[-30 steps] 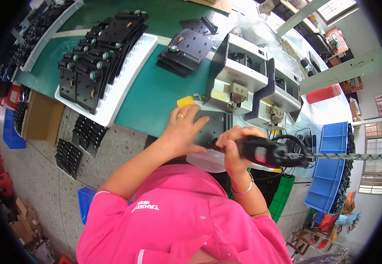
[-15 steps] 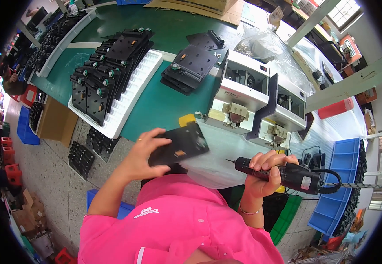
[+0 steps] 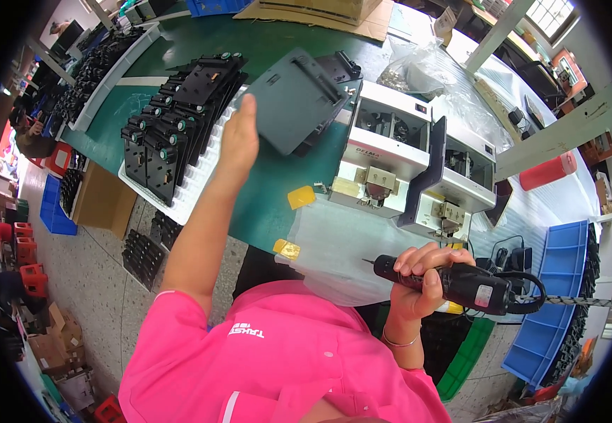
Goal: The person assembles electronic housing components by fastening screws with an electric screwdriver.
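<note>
Your left hand [image 3: 239, 144] is stretched over the green table [image 3: 260, 194], its fingers close together at the left edge of a dark grey panel [image 3: 295, 102]; the panel is blurred, and whether you grip it or only touch it, I cannot tell. That panel is tilted over a pile of black plates [image 3: 311, 143], most of which it hides. Your right hand [image 3: 418, 278] is wrapped around a black electric screwdriver [image 3: 478, 287], whose thin bit points left above a translucent white sheet [image 3: 348, 236]. Just beyond the sheet stand two white machines [image 3: 454, 176], side by side to the right of the panel. One yellow piece [image 3: 301, 197] lies by the sheet's far left corner, and another [image 3: 287, 248] nearer you. Left of your left forearm, overlapping black plates with green-tipped cylinders [image 3: 179, 113] rest on a white ribbed tray [image 3: 204, 173].
</note>
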Available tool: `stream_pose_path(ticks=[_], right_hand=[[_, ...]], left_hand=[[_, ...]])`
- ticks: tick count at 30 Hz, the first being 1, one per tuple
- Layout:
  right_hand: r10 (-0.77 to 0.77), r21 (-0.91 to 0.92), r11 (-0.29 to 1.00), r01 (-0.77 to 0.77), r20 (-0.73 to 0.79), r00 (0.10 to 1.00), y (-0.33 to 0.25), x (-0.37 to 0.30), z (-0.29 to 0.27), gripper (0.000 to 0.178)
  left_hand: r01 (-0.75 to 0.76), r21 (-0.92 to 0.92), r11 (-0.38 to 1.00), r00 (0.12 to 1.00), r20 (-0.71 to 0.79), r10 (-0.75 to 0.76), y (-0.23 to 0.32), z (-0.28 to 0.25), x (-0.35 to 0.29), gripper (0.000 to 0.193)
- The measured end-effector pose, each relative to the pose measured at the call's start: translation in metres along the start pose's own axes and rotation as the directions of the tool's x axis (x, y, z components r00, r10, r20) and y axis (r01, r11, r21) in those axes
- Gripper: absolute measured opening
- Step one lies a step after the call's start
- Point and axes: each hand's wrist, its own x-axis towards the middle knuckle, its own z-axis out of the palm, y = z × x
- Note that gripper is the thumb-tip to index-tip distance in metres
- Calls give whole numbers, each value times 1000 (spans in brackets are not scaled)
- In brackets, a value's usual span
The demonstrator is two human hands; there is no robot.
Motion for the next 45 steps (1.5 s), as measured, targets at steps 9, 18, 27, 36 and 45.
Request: stream_pose_path(ticks=[9,18,27,36,45], right_hand=[[-15,-62,998,14,-13,1000,-3,-3,-7,39],[4,-44,999,-4,-2,1000,2,-2,-7,39],[34,-60,997,-38,-64,997,7,-1,-7,41],[28,-99,995,-30,-24,999,10,-4,-1,41],[36,-137,990,-34,11,999,14,-2,-8,39]], left_hand=[[-184,337,923,959,-144,244,-31,54,19,51],[-63,560,826,949,-222,223,-73,53,24,56],[-308,703,641,905,9,425,-16,59,9,87],[-300,844,445,929,365,-65,18,78,40,107],[-367,829,421,896,195,399,19,48,49,107]])
